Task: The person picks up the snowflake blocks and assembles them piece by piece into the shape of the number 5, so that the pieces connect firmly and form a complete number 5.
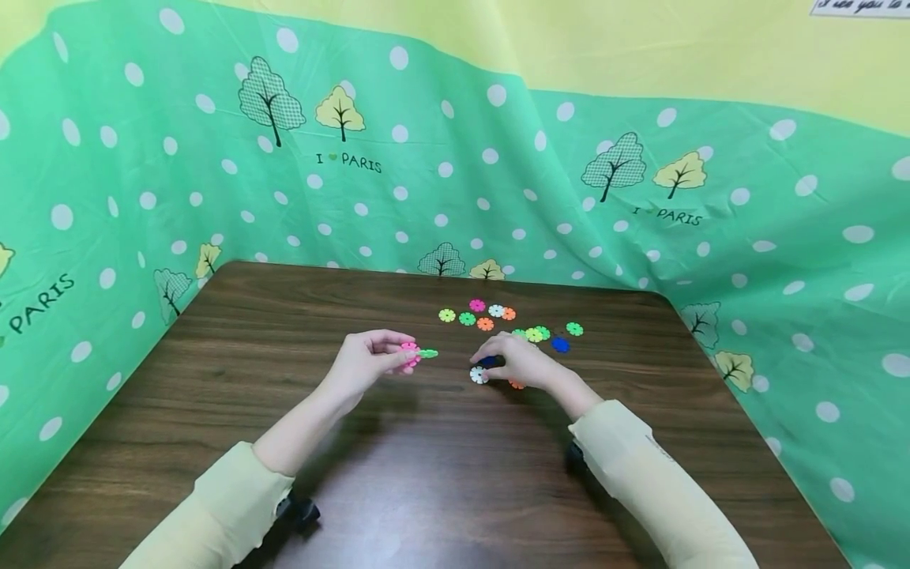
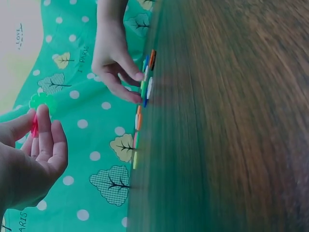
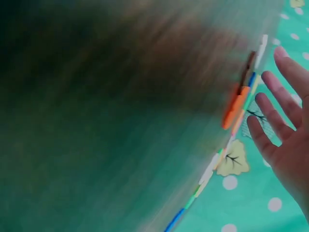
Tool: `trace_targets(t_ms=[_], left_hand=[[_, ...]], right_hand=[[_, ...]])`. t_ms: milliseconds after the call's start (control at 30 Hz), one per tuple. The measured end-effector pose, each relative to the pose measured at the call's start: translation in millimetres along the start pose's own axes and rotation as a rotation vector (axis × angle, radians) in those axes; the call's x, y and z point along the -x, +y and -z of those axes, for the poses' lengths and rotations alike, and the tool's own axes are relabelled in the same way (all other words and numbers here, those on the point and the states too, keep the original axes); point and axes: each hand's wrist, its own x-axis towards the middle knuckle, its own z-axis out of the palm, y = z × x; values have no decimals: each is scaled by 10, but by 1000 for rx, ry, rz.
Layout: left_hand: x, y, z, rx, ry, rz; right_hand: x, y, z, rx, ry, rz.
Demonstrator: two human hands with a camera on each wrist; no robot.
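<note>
My left hand [image 1: 361, 367] pinches a pink notched plastic disc [image 1: 409, 348] between thumb and fingers, above the table. A green notched disc [image 1: 429, 354] is slotted into the pink one at an angle; the left wrist view shows this green disc [image 2: 43, 102] face on. Over the table, my right hand [image 1: 524, 360] reaches down with its fingers parted, fingertips right at a white disc [image 1: 478, 375] and a dark blue disc [image 1: 489, 361]. Under its palm an orange disc [image 1: 517, 385] is partly hidden. In the right wrist view that hand's fingers [image 3: 275, 92] are spread and loosely bent.
Beyond the right hand, several loose discs lie on the brown table [image 1: 341, 308], among them a magenta disc [image 1: 477, 305], a blue disc [image 1: 561, 344] and a green disc [image 1: 574, 329]. A green dotted curtain [image 1: 441, 166] hangs behind the table and along its sides.
</note>
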Motion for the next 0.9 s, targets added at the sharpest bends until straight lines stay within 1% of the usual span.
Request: trace_targets(t_ms=[67, 167, 367, 500, 600, 700, 900], left_hand=[[-10, -8, 8, 1, 0, 4], [-26, -19, 24, -6, 0, 12], [-53, -24, 42, -15, -1, 23], [-69, -22, 45, -27, 2, 4], [-75, -27, 48, -38, -3, -7], [-85, -44, 54, -33, -9, -3], [-98, -28, 41, -11, -20, 3]], right_hand=[[-29, 19, -6, 27, -39, 13], [-60, 42, -10, 51, -69, 21], [-105, 68, -17, 33, -86, 2], [-125, 66, -25, -4, -83, -29], [-126, 56, -21, -55, -78, -64], [-105, 52, -5, -125, -65, -93], [-34, 13, 52, -336, 9, -177]])
